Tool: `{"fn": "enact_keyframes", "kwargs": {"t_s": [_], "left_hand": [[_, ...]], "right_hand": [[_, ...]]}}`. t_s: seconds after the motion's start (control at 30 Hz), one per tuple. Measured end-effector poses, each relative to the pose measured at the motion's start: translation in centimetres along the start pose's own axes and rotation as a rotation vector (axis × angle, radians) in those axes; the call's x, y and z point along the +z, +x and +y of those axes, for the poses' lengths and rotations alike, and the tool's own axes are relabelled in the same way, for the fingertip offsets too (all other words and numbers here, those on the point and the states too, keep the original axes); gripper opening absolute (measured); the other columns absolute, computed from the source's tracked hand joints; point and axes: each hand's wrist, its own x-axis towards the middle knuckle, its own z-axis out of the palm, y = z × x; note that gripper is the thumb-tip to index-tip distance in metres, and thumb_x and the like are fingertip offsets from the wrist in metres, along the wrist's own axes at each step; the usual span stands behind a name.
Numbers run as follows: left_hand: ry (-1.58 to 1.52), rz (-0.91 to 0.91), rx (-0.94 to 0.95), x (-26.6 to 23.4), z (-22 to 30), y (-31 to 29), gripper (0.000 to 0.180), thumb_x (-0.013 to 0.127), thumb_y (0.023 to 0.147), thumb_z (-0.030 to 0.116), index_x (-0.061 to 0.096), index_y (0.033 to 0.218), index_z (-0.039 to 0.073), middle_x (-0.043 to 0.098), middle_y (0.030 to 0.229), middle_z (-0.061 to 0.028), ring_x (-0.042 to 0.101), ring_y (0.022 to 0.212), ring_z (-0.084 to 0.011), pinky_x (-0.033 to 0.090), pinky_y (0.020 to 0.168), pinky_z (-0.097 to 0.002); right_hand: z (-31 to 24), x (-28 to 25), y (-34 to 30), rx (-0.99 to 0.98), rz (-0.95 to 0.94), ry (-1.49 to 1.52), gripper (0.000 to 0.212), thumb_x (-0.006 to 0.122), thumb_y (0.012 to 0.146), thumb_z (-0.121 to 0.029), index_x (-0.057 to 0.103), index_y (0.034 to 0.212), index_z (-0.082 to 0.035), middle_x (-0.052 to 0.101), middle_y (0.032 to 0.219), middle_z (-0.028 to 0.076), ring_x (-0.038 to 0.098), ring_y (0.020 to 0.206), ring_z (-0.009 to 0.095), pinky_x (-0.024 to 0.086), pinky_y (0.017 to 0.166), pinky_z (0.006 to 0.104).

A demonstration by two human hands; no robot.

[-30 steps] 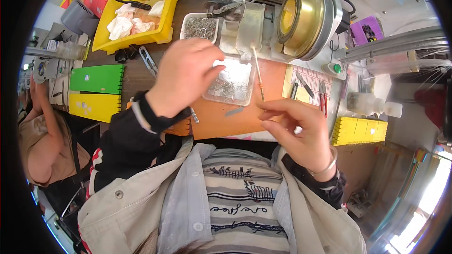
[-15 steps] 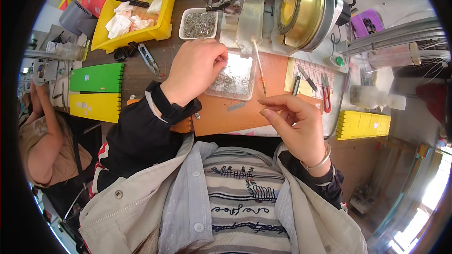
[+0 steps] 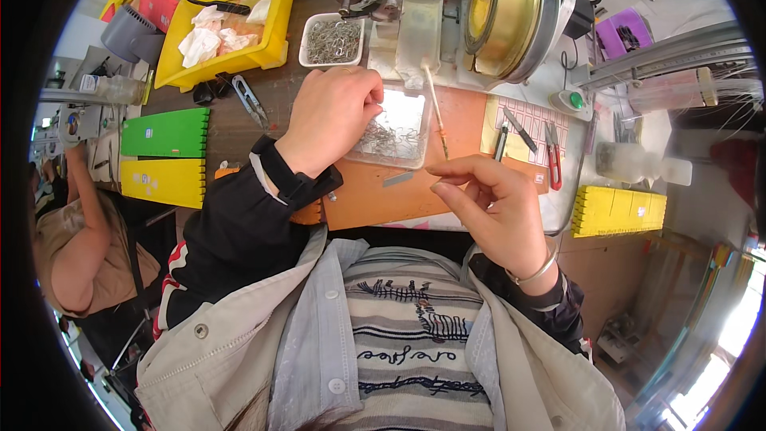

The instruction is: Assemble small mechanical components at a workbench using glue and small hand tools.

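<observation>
My left hand (image 3: 331, 116) hovers over the left edge of a shallow clear tray (image 3: 388, 158) with many tiny metal hooks (image 3: 387, 140) in it. Its fingers are curled and closed in a pinch; whatever they hold is hidden. To the right and nearer me is my right hand (image 3: 501, 206), palm turned inward, a bracelet at its wrist. A small gap shows between thumb and forefinger, with nothing visible in it; the other fingers are curled. A thin rod (image 3: 438, 116) points down from the machine toward that hand. Under both hands lies an orange-brown mat (image 3: 351, 203).
A white dish (image 3: 333, 41) of metal pieces stands beyond my left hand, near a yellow bin (image 3: 279, 28). Snips (image 3: 251, 101) lie left, red-handled scissors (image 3: 553, 156) and a cutter (image 3: 501, 144) right. A gold spool (image 3: 503, 20) stands at the back. Another person (image 3: 84, 247) sits at left.
My right hand has shifted slightly left, its fingertips a little higher. The left hand keeps its pinch over the tray. The whole view has moved slightly.
</observation>
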Motion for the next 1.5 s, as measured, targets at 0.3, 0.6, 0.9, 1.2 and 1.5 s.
{"fn": "enact_keyframes", "kwargs": {"t_s": [0.3, 0.6, 0.9, 1.2, 1.5], "left_hand": [[0.043, -0.015, 0.072, -1.2, 0.4, 0.0, 0.014, 0.074, 0.075, 0.007, 0.062, 0.082, 0.006, 0.063, 0.076, -0.0078, 0.064, 0.077, -0.0268, 0.046, 0.068, -0.0377], [-0.157, 0.264, 0.201, -6.4, 4.7, -1.8, 0.026, 0.080, 0.071, -0.001, 0.065, 0.091, 0.005, 0.068, 0.080, -0.0036, 0.062, 0.076, -0.0217, 0.044, 0.071, -0.0332], [-0.329, 0.401, 0.122, -6.7, 4.6, -1.8, 0.033, 0.078, 0.071, -0.008, 0.065, 0.099, 0.002, 0.068, 0.087, -0.0068, 0.063, 0.079, -0.0217, 0.047, 0.075, -0.0318], [-0.315, 0.296, 0.000, -5.0, 3.3, -1.8, 0.025, 0.071, 0.077, -0.002, 0.064, 0.099, 0.008, 0.067, 0.084, -0.0029, 0.062, 0.078, -0.0226, 0.044, 0.078, -0.0341], [-0.534, 0.217, -0.159, -5.1, 2.5, -2.3, 0.025, 0.071, 0.081, -0.002, 0.063, 0.104, 0.003, 0.066, 0.085, -0.0061, 0.064, 0.082, -0.0198, 0.047, 0.081, -0.0300]], "right_hand": [[-1.5, -0.1, 1.9, -0.069, -0.051, -0.039, 0.019, 0.072, 0.087, -0.011, 0.071, 0.104, -0.003, 0.072, 0.081, 0.007, 0.055, 0.051, 0.008, 0.044, 0.051, 0.0231], [-3.1, 2.0, 5.4, -0.224, 0.066, -0.064, 0.015, 0.071, 0.087, -0.013, 0.068, 0.096, -0.001, 0.070, 0.076, 0.008, 0.060, 0.051, 0.013, 0.044, 0.049, 0.0267], [-3.4, 3.1, 5.5, -0.066, 0.054, 0.267, 0.011, 0.064, 0.094, -0.009, 0.064, 0.095, 0.002, 0.067, 0.075, 0.002, 0.055, 0.060, 0.002, 0.041, 0.052, 0.0190], [0.4, 3.9, 7.0, -0.083, 0.179, 0.190, 0.008, 0.065, 0.092, -0.009, 0.066, 0.095, -0.001, 0.067, 0.076, 0.005, 0.065, 0.069, 0.012, 0.049, 0.060, 0.0255], [0.9, 3.7, 6.4, -0.339, 0.234, -0.566, 0.031, 0.071, 0.083, -0.015, 0.069, 0.114, -0.012, 0.068, 0.097, 0.005, 0.067, 0.078, 0.025, 0.053, 0.065, 0.0376]]}}
